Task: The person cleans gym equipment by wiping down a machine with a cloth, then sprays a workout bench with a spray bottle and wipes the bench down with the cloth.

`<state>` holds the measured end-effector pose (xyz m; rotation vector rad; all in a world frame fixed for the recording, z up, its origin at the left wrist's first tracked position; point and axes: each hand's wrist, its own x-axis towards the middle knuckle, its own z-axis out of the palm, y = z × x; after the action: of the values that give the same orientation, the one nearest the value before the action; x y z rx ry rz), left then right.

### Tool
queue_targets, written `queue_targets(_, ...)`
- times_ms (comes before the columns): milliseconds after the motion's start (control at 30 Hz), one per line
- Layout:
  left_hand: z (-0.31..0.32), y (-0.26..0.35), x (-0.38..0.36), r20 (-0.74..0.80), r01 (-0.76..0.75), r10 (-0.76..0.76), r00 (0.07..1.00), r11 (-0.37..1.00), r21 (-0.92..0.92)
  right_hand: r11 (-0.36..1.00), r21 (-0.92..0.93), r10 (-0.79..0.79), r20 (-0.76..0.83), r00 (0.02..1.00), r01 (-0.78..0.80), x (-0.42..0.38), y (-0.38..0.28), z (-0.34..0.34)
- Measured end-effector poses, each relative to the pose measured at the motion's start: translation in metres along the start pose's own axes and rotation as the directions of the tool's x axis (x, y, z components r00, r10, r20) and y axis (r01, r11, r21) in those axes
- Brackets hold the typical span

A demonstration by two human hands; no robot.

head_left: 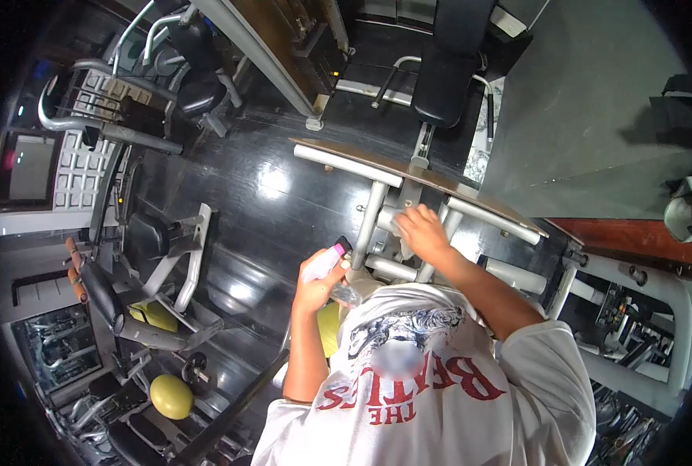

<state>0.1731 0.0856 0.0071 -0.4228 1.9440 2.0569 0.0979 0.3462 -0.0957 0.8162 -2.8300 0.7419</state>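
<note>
My left hand (315, 286) is closed around a clear spray bottle (347, 294) with a pink and black top. It holds the bottle beside the machine, in front of the white shirt. My right hand (423, 233) bends over the pale metal frame (371, 221) of a gym machine, fingers curled down onto it. Under that palm a bit of light cloth (406, 250) shows, mostly hidden by the fingers. A grey bar end (388, 217) sits right at the fingertips.
A flat brown-edged panel (470, 191) with white bars spans the frame ahead. Beyond it stands a black padded seat (439, 93). More exercise machines stand left and right. A yellow ball (172, 397) and a small dumbbell (196, 365) are at lower left. The black floor (276, 210) is shiny.
</note>
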Motion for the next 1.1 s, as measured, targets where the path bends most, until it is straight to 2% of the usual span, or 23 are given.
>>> queue_targets(133,-0.002,0.001,-0.005,-0.012,0.015,-0.016,1.0,0.999,-0.036,0.993,0.029,-0.114,0.151,0.982,0.111,-0.035,0.028,-0.028)
queue_targets(167,-0.005,-0.002,-0.007,-0.02,0.011,-0.011,1.0,1.0,-0.012,0.994,0.028,-0.107,0.151,0.983,0.104,-0.033,0.025,-0.024)
queue_targets(267,-0.006,-0.001,-0.011,-0.024,0.02,-0.019,1.0,1.0,0.009,0.974,0.038,-0.229,0.172,0.958,0.225,0.003,0.006,0.0)
queue_targets(400,-0.001,0.015,-0.01,-0.001,-0.028,0.028,1.0,1.0,0.006,0.971,-0.036,-0.223,0.235,0.946,0.237,0.034,-0.023,0.02)
queue_targets(467,-0.002,0.02,-0.014,-0.012,-0.065,0.065,0.998,0.998,0.016,0.967,-0.089,-0.204,0.295,0.933,0.24,0.019,-0.022,0.003)
queue_targets(567,-0.009,0.01,-0.025,-0.071,-0.055,0.053,0.996,0.998,-0.024,0.958,-0.068,-0.248,0.281,0.927,0.277,-0.03,0.014,-0.024)
queue_targets(667,-0.021,-0.004,-0.038,-0.142,-0.053,0.048,0.989,0.998,-0.028,0.982,-0.049,-0.158,0.333,0.93,0.184,-0.041,0.022,-0.029)
queue_targets(700,-0.025,-0.013,-0.042,-0.139,-0.076,0.065,0.988,0.994,-0.079,0.988,0.079,-0.148,0.248,0.958,0.132,-0.033,0.017,-0.024)
queue_targets(800,-0.025,-0.012,-0.049,-0.156,-0.032,0.021,0.987,0.997,-0.065,0.983,0.182,0.035,-0.045,0.998,-0.026,0.007,0.006,0.025)
queue_targets(867,-0.019,-0.009,-0.053,-0.154,-0.015,0.007,0.988,0.998,-0.055,0.938,0.237,0.294,-0.16,0.942,-0.252,0.038,-0.003,0.046)
queue_targets(967,-0.015,-0.01,-0.056,-0.129,-0.015,0.009,0.992,0.999,-0.045,0.831,0.166,0.526,0.08,0.847,-0.531,0.063,0.002,0.049)
queue_targets(1067,-0.008,-0.013,-0.057,-0.103,-0.011,0.009,0.995,1.0,-0.016,0.826,0.247,0.484,0.149,0.862,-0.507,0.048,0.021,0.053)
queue_targets(1100,-0.008,-0.013,-0.057,-0.097,-0.008,0.008,0.995,1.0,0.0,0.856,0.173,0.442,0.247,0.862,-0.488,0.044,0.012,0.026)
